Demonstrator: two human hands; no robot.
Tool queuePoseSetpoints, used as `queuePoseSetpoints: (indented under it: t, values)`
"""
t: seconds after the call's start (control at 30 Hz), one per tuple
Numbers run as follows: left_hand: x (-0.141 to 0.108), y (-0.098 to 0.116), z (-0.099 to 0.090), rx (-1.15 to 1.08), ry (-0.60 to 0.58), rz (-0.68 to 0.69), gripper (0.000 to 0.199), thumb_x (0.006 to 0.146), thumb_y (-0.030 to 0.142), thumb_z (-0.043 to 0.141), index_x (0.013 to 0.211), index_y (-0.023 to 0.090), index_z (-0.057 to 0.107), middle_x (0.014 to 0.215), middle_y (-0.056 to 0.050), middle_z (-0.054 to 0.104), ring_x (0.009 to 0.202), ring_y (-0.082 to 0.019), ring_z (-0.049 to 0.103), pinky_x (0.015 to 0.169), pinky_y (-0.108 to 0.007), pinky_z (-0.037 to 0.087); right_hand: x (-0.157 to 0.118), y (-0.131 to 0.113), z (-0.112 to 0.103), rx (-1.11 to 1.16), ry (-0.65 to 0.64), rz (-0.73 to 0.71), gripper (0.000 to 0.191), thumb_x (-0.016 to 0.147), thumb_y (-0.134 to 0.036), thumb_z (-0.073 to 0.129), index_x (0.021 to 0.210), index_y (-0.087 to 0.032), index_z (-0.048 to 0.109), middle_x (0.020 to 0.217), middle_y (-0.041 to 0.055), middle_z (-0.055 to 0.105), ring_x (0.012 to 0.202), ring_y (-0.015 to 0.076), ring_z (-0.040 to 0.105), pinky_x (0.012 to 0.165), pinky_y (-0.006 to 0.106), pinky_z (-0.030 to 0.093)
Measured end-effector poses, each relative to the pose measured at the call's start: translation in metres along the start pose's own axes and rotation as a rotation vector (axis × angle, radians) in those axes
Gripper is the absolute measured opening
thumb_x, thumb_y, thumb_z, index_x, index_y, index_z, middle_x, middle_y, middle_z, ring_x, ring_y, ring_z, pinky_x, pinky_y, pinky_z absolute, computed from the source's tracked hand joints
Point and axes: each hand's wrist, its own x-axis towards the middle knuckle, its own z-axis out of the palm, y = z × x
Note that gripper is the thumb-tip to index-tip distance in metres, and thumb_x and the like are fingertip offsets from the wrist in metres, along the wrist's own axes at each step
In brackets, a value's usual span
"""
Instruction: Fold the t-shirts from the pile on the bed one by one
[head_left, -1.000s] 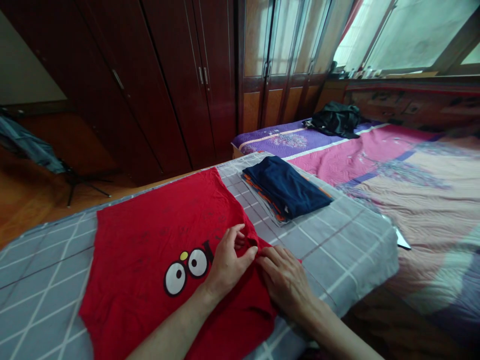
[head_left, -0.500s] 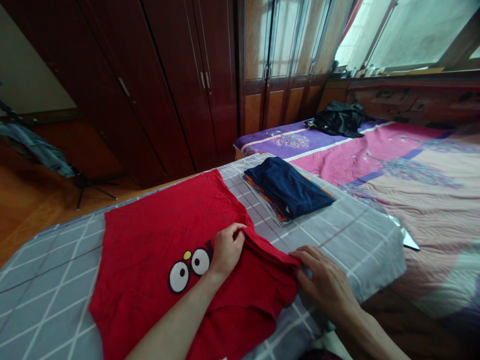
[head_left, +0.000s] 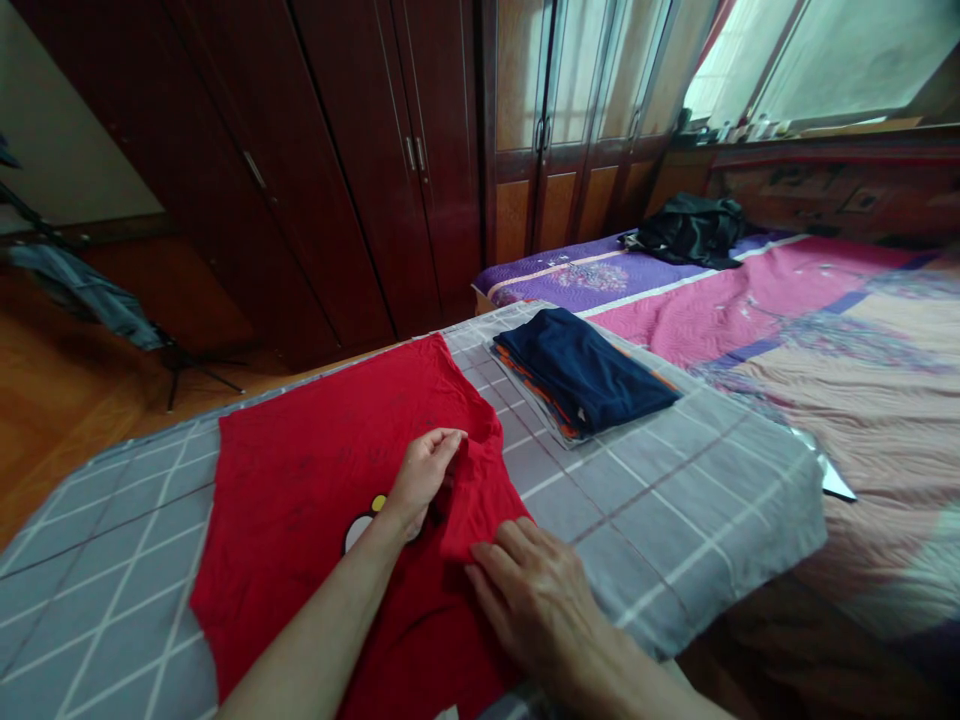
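Note:
A red shirt lies spread on a surface covered by a grey checked cloth. Its printed eyes and yellow spot are partly covered by my left arm. My left hand pinches the shirt's fabric near its right side. Lower and to the right, my right hand grips a part of the shirt that is folded inward over the rest. Beyond my hands sits a stack of folded clothes, dark blue on top with orange and white edges below.
Dark red wardrobes stand behind the covered surface. At the right is a bed with a black bag-like item on it. A tripod with grey cloth stands at the left.
My right hand has moved left, bringing the shirt's right part inward over itself. My left hand has shifted slightly left and up, still pinching fabric. The view has turned slightly.

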Motion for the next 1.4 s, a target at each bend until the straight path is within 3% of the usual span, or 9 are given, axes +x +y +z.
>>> queuePoseSetpoints:
  t: [0.1,0.2,0.4,0.57,0.73,0.87,0.93,1.2,1.4]
  values:
    - [-0.004,0.004,-0.009,0.076,-0.14,-0.089,0.052,0.073,0.048,0.064,0.111,0.013,0.055,0.078,-0.001,0.061,0.061,-0.011,0.055,0.048,-0.018,0.04,-0.001,-0.009,0.01,-0.007,-0.071,0.016,0.013,0.084,-0.015,0.055,0.073,-0.021,0.055,0.07,0.0006,0.057,0.062,0.0163,0.049,0.055,0.028,0.036]
    - [-0.004,0.001,-0.01,0.199,-0.211,-0.038,0.066,0.07,0.03,0.068,0.128,0.014,0.042,0.085,-0.002,0.063,0.066,-0.011,0.057,0.054,-0.019,0.041,-0.006,-0.009,0.002,0.022,-0.103,0.019,0.008,0.082,-0.014,0.054,0.082,-0.022,0.058,0.078,0.0023,0.059,0.07,0.0181,0.053,0.061,0.03,0.042]
    - [0.0,-0.012,-0.004,0.443,-0.052,0.129,0.048,0.074,0.017,0.056,0.122,0.015,0.05,0.066,0.005,0.055,0.056,-0.009,0.052,0.054,-0.019,0.038,-0.034,0.009,-0.028,-0.048,-0.077,0.027,0.018,0.084,-0.015,0.048,0.096,-0.02,0.06,0.09,0.0075,0.063,0.078,0.0204,0.057,0.067,0.032,0.05]
    - [0.0,-0.014,-0.003,0.574,0.026,0.187,0.039,0.078,0.02,0.055,0.117,0.017,0.054,0.071,0.003,0.058,0.063,-0.012,0.056,0.062,-0.022,0.042,-0.057,0.019,-0.035,-0.104,-0.077,0.014,0.025,0.086,-0.019,0.049,0.107,-0.02,0.061,0.105,0.0086,0.064,0.09,0.0218,0.059,0.074,0.032,0.052]
    - [-0.008,-0.01,0.0,0.775,0.085,0.251,0.037,0.082,0.019,0.055,0.119,0.019,0.054,0.085,-0.002,0.063,0.075,-0.016,0.061,0.071,-0.027,0.047,-0.059,0.015,-0.032,-0.125,-0.043,-0.011,0.027,0.086,-0.019,0.047,0.108,-0.018,0.063,0.109,0.0102,0.066,0.095,0.0239,0.06,0.076,0.035,0.053]
    - [-0.015,-0.006,0.002,1.0,0.068,0.564,0.042,0.084,0.016,0.053,0.126,0.02,0.05,0.116,-0.009,0.057,0.109,-0.022,0.053,0.094,-0.037,0.043,-0.052,0.014,-0.035,-0.102,-0.052,-0.057,0.026,0.086,-0.023,0.051,0.109,-0.017,0.063,0.108,0.0099,0.067,0.098,0.026,0.06,0.08,0.038,0.053]
    - [-0.017,-0.005,0.002,1.105,0.031,0.623,0.043,0.085,0.016,0.053,0.128,0.019,0.049,0.123,-0.011,0.053,0.116,-0.026,0.048,0.099,-0.042,0.039,-0.044,0.016,-0.039,-0.012,-0.074,-0.045,0.022,0.086,-0.02,0.052,0.104,-0.018,0.064,0.101,0.0082,0.069,0.092,0.0233,0.062,0.078,0.036,0.053]
    - [-0.019,-0.014,0.005,1.197,-0.069,0.631,0.052,0.085,0.016,0.049,0.137,0.013,0.041,0.139,-0.014,0.044,0.132,-0.028,0.033,0.111,-0.047,0.025,0.028,0.032,-0.027,0.278,0.013,0.03,0.021,0.086,-0.014,0.054,0.104,-0.018,0.063,0.087,0.0061,0.067,0.08,0.0174,0.06,0.07,0.03,0.049]
    - [-0.019,-0.018,0.002,1.064,-0.161,0.494,0.05,0.088,0.02,0.044,0.137,0.015,0.041,0.141,-0.014,0.042,0.134,-0.025,0.032,0.111,-0.044,0.026,0.044,0.024,0.001,0.195,-0.112,-0.059,0.019,0.084,-0.013,0.056,0.099,-0.018,0.066,0.086,0.0063,0.062,0.081,0.0192,0.052,0.069,0.03,0.046]
